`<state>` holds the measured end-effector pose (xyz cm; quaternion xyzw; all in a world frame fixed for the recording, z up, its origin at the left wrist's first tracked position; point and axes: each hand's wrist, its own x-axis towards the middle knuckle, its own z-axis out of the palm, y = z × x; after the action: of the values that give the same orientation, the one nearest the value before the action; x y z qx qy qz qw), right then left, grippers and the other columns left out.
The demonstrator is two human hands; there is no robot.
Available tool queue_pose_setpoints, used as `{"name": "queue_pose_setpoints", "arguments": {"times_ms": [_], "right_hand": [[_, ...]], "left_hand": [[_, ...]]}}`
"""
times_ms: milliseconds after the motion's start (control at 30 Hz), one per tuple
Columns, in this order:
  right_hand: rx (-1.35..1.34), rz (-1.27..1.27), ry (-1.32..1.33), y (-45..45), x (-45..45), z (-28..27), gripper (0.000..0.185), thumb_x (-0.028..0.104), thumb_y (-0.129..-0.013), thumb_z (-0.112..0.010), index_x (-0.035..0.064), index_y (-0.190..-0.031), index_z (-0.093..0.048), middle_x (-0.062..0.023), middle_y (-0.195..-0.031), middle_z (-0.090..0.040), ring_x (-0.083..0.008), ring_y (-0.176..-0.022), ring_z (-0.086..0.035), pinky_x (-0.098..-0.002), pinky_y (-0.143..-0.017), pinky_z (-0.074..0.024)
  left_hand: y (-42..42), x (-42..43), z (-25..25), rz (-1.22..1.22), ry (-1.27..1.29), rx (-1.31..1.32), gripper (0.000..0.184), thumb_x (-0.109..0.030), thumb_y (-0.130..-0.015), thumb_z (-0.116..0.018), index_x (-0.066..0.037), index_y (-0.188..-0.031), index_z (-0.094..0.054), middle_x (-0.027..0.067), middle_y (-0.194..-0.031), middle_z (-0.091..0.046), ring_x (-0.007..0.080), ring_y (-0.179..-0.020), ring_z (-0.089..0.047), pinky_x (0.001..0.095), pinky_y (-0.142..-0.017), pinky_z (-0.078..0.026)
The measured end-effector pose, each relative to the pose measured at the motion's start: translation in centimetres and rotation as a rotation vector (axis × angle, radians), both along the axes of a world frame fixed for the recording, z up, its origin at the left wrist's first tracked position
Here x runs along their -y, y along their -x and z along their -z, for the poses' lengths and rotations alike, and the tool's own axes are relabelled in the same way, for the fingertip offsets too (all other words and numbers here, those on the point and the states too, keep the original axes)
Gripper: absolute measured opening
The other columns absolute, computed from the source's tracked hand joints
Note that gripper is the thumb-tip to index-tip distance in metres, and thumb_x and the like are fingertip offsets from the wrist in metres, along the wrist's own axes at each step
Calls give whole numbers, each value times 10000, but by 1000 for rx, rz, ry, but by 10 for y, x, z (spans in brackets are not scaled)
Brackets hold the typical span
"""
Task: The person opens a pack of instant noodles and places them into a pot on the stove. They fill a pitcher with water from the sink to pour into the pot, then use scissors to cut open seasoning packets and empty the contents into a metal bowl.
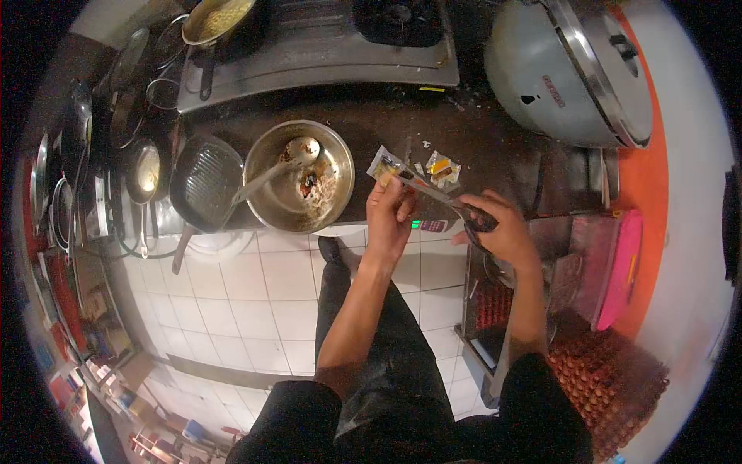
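Note:
My left hand (391, 207) pinches a small clear seasoning sachet (384, 164) over the dark counter. A pair of scissors (433, 192) is in my right hand (501, 229), its fingers closed round the handles, and the blades reach to the sachet's edge. Whether the blades are apart or together is hard to make out. Just beyond the blades lies another sachet (442, 170) with something yellow-orange in it. To the left of my hands stands a steel bowl (261, 203) containing a ladle (267, 179), some dark sauce and pale, crumbly food.
A ridged grill pan (207, 185) is left of the bowl, with several more pans hanging further left. Behind are a gas stove (309, 66) and a pot (219, 22) of yellowish food. A large rice cooker (560, 77) stands back right; egg trays (607, 387) sit lower right.

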<state>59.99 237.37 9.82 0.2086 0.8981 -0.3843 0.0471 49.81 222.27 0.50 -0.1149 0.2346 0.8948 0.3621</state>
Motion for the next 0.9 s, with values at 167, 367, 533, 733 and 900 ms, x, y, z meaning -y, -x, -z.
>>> {"name": "queue_pose_setpoints", "arguments": {"times_ms": [167,367,533,733,900], "right_hand": [[4,-23,17,4,-2,-3,583,283,-570,-850,59,-1063,-633,-88,-867,-589,-208,-733,-583,-320,-684,-479],[15,-32,-15,7,3,-9,566,279,-574,-847,53,-1052,-643,-102,-820,-608,-211,-703,-601,-319,-654,-485],[12,-63,-33,8,0,-5,614,325,-545,-855,52,-1054,-646,-104,-851,-626,-206,-699,-611,-318,-669,-492],[11,-48,-25,13,7,-11,620,236,-519,-867,19,-1052,-636,-93,-843,-621,-166,-712,-585,-301,-655,-472],[-64,-54,-41,12,4,5,649,265,-506,-874,26,-1062,-636,-86,-824,-616,-161,-696,-577,-301,-645,-467]], "left_hand": [[3,2,-6,-3,10,-6,139,-212,-925,-528,-89,-984,-558,-4,-753,-595,23,-444,-319,184,-462,-277],[6,6,2,-25,-22,19,138,-172,-909,-547,-69,-984,-600,59,-854,-651,25,-441,-312,180,-449,-278],[8,8,4,-25,38,-24,152,-157,-901,-556,-40,-980,-613,105,-878,-672,22,-446,-309,168,-438,-268],[8,10,-6,-2,115,-97,118,-157,-897,-560,-47,-915,-599,19,-666,-595,26,-439,-310,173,-444,-302],[10,10,-6,23,73,-31,115,-156,-898,-552,-45,-910,-579,3,-655,-560,27,-419,-300,171,-448,-305]]}}
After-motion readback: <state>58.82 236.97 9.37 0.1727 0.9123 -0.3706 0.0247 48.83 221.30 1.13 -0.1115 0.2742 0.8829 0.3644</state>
